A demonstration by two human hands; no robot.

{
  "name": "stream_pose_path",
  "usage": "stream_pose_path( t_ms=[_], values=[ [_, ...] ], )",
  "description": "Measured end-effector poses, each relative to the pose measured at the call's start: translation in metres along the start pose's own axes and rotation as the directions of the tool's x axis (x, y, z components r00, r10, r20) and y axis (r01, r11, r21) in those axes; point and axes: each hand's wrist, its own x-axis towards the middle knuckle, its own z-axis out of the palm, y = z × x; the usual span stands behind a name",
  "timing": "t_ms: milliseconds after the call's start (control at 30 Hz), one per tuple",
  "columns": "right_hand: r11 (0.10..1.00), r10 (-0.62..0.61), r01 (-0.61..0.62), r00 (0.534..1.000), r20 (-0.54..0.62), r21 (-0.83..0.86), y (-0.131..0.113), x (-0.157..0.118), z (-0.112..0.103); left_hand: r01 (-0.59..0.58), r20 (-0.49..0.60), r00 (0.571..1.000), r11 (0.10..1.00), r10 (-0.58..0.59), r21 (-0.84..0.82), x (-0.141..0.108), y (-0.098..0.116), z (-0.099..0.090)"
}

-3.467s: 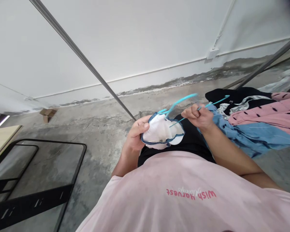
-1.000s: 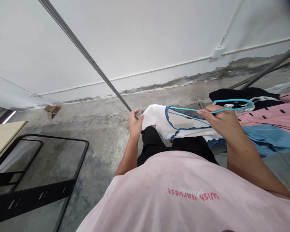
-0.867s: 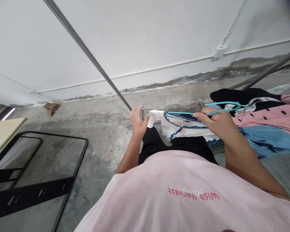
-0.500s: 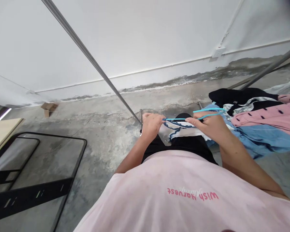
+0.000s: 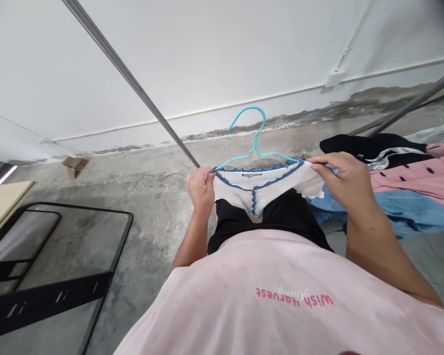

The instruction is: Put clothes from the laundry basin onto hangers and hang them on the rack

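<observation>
A white top with blue ruffled trim [image 5: 277, 201] hangs spread on a light-blue clothes hanger [image 5: 255, 150] in front of my body. The hanger's hook points up and away from me. My left hand [image 5: 202, 190] pinches the top's left shoulder at the hanger's end. Fingers closed, my right hand [image 5: 342, 180] grips the top's right shoulder. The hanger's bottom bar shows through the neckline, where a small dark label sits. The lower part of the top falls out of sight against my black trousers.
To the right lies a pile of clothes, with a pink garment [image 5: 422, 172], a blue one [image 5: 399, 207] and a black one [image 5: 370, 145]. A metal pole [image 5: 133, 84] slants past my left hand. Black metal frames [image 5: 122, 241], a wooden board [image 5: 7, 202] and a cardboard box [image 5: 75, 166] are at left.
The hanger has turned so its hook now stands up between my hands. My hands have moved apart, and the top is now stretched across the hanger between them.
</observation>
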Motion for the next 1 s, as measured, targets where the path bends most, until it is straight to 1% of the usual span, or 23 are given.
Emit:
stream_pose_path(
  t_ms=[167, 267, 333, 400, 500, 633, 767, 833, 900, 1000],
  values=[
    [0.998, -0.054, 0.056, 0.995, -0.084, 0.02, -0.008, 0.0, 0.001, -0.014, -0.006, 1.0, 0.999, 0.014, -0.032, -0.002, 0.002, -0.003],
    [0.996, -0.076, 0.082, 0.99, -0.118, 0.044, -0.006, -0.001, 0.002, -0.031, -0.004, 1.0, 0.999, 0.031, -0.042, -0.002, 0.002, -0.003],
    [0.994, -0.087, 0.098, 0.981, -0.174, 0.057, -0.004, -0.002, 0.004, -0.054, -0.01, 0.998, 0.998, 0.054, -0.042, -0.003, 0.001, -0.001],
    [0.993, -0.079, 0.098, 0.967, -0.243, 0.064, -0.002, -0.002, 0.006, -0.07, -0.008, 0.998, 0.997, 0.07, -0.035, -0.003, 0.0, 0.001],
    [0.995, -0.034, 0.06, 0.95, -0.311, 0.075, -0.001, -0.002, 0.009, -0.074, 0.01, 0.997, 0.997, 0.074, -0.028, -0.004, 0.0, 0.003],
    [0.996, 0.039, -0.002, 0.906, -0.422, 0.087, 0.004, -0.002, 0.01, -0.071, 0.048, 0.996, 0.997, 0.072, -0.021, -0.003, -0.002, 0.003],
    [0.985, 0.119, -0.036, 0.845, -0.521, 0.166, 0.007, -0.002, 0.01, -0.07, 0.05, 0.996, 0.997, 0.071, -0.016, -0.003, -0.004, 0.001],
    [0.981, 0.124, -0.017, 0.816, -0.564, 0.191, 0.004, -0.002, 0.009, -0.062, 0.034, 0.998, 0.998, 0.061, 0.004, -0.002, -0.003, 0.0],
    [0.979, 0.098, 0.029, 0.795, -0.598, 0.199, -0.002, -0.003, 0.007, -0.05, 0.017, 0.999, 0.998, 0.05, 0.025, -0.002, -0.001, 0.0],
    [0.976, 0.039, 0.101, 0.788, -0.615, 0.191, -0.012, -0.003, 0.002, -0.048, -0.008, 0.999, 0.998, 0.049, 0.034, 0.0, 0.004, -0.001]
  ],
)
